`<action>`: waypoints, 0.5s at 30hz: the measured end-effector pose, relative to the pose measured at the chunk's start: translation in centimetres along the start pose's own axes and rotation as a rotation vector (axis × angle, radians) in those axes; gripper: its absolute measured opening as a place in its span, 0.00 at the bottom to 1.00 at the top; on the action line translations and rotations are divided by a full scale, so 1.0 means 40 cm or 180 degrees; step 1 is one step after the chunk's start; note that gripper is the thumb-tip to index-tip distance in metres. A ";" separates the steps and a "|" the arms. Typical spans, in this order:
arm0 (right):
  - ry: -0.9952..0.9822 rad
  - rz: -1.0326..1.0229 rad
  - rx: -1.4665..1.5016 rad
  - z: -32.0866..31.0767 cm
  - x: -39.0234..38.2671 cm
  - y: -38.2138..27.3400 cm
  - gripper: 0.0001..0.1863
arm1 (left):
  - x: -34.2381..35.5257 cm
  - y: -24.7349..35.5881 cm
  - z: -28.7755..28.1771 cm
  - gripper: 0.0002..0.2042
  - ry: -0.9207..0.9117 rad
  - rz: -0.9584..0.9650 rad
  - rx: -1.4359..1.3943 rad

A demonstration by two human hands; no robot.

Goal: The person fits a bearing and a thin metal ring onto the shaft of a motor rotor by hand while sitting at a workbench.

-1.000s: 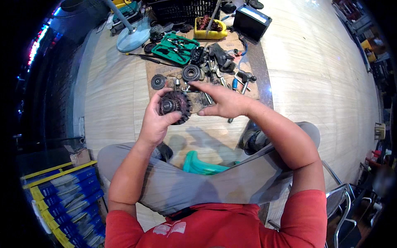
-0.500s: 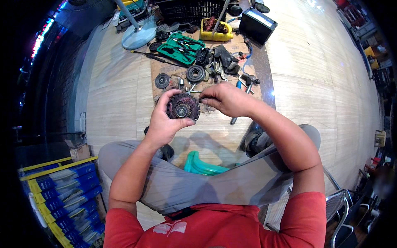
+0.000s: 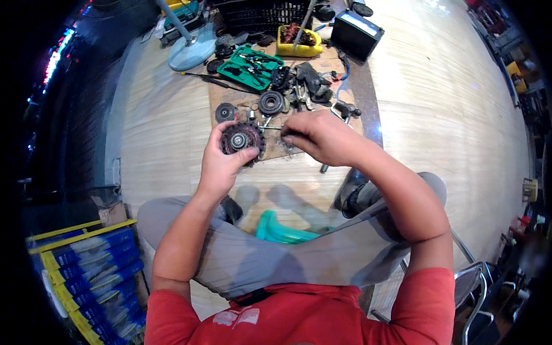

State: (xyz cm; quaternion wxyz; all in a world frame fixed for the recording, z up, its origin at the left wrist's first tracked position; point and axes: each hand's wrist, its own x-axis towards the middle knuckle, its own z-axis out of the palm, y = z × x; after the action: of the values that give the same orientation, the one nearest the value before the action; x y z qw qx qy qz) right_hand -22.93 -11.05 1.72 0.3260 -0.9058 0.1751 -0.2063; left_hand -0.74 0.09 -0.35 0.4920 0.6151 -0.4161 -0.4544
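My left hand point(image 3: 218, 156) is wrapped round the edge of a dark, toothed, round metal part point(image 3: 253, 136). A shiny bearing sits in the part's reddish, grimy middle, facing up. To the right of it, apart from the part, my right hand point(image 3: 317, 135) is closed in a pinch, with the fingertips pointing left. What those fingers hold, if anything, is too small to make out. Beyond the hands, on a sheet of cardboard point(image 3: 276, 150), lie a black pulley point(image 3: 271, 103), a smaller dark disc point(image 3: 225, 112) and a small metal socket point(image 3: 251, 115).
A green tool case point(image 3: 237, 68) lies open beyond the pulley. Farther back stand a yellow container point(image 3: 299, 49) with reddish scraps, a black battery point(image 3: 357, 35) and a black crate point(image 3: 264, 17). A hammer point(image 3: 347, 109) rests at right, dark gloves point(image 3: 313, 77) nearer the middle.
My left hand has shifted left with the toothed part and tilted it, so its bearing faces up differently. My right hand has moved slightly right, away from the part's edge.
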 end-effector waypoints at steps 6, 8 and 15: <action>-0.0428 0.0294 -0.0065 -0.016 -0.029 -0.032 0.09 | 0.034 -0.023 -0.050 0.20 0.0324 -0.0221 -0.1589; -0.0508 0.0420 -0.0346 -0.007 -0.030 -0.024 0.09 | 0.043 -0.028 -0.080 0.16 0.0217 -0.0161 -0.1858; -0.0032 0.0757 -0.0418 0.011 -0.033 0.048 0.08 | 0.049 0.004 -0.099 0.19 -0.0073 0.0155 -0.2376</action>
State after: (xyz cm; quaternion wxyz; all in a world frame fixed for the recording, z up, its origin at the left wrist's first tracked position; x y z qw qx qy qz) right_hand -24.18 -11.62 -0.20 0.2891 -0.8991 0.2927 -0.1497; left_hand 3.54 -0.92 -0.06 0.6883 0.3782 -0.2418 -0.5699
